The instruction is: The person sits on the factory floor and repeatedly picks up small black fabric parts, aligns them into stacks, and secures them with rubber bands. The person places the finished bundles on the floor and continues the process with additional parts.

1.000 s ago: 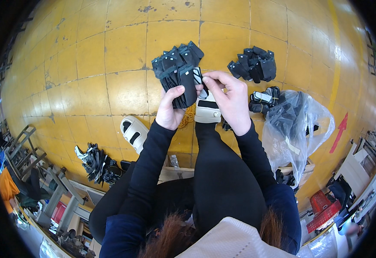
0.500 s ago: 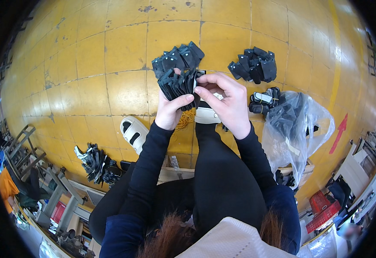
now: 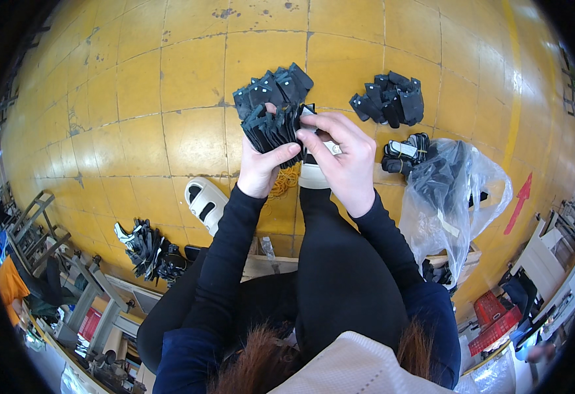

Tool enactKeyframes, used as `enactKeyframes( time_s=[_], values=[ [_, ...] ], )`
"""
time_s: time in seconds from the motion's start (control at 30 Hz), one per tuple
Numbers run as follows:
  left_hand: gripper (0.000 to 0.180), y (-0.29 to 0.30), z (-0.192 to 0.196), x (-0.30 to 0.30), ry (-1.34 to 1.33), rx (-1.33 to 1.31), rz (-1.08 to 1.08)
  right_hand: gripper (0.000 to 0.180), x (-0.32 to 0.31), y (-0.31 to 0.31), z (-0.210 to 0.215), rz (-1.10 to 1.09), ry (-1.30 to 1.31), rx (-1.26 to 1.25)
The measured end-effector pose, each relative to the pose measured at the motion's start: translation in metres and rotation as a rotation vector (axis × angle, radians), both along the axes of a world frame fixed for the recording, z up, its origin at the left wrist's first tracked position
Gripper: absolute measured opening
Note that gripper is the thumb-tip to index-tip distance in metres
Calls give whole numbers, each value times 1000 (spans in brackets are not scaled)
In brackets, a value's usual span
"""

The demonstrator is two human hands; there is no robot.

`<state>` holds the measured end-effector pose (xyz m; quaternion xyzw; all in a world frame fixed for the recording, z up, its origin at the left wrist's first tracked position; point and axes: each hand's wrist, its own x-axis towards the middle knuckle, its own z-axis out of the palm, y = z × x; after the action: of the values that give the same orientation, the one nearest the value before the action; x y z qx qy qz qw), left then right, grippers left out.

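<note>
My left hand [image 3: 259, 167] is wrapped round a thick stack of flat black fabric pieces [image 3: 269, 133], its thumb pressed across the near side. At the right end of the stack, my right hand [image 3: 348, 157] has its thumb and fingers on the outermost piece, where a whitish patch [image 3: 308, 113] shows. Whether the fingertips fully pinch that piece is partly hidden. Just beyond the stack lies a fanned pile of similar black pieces [image 3: 277, 85] with small white tags. Another such pile [image 3: 391, 100] is farther right.
Orange-yellow rubber bands [image 3: 283, 182] lie on the floor below my hands. To the right are banded black bundles [image 3: 406, 152] and a clear plastic bag [image 3: 455, 190] with dark contents. A beige slipper [image 3: 207, 205] and a heap of black pieces [image 3: 148, 253] sit at left.
My right hand has shifted slightly left against the end of the stack, and its fingers have moved over the whitish patch. My left hand holds the stack in nearly the same place.
</note>
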<state>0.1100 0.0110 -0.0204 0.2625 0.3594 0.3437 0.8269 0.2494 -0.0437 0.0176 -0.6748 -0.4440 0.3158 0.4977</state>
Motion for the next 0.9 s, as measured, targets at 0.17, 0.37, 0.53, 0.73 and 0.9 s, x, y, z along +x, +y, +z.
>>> enactKeyframes(
  time_s=[0.17,0.37,0.53,0.73,0.9],
  values=[
    [63,-2,1,1,-8,8,13,17,-1,-1,2,-10,-10,14],
    [62,-3,2,2,-16,-6,19,14,-4,0,4,-58,36,-18],
    [57,-2,1,2,-21,-19,47,10,-11,2,1,-165,155,-15],
    [61,-3,-4,1,176,142,-40,21,-1,0,-2,26,-176,14],
    [52,-7,-4,3,30,-67,80,25,-6,3,0,36,-89,-30]
  ],
)
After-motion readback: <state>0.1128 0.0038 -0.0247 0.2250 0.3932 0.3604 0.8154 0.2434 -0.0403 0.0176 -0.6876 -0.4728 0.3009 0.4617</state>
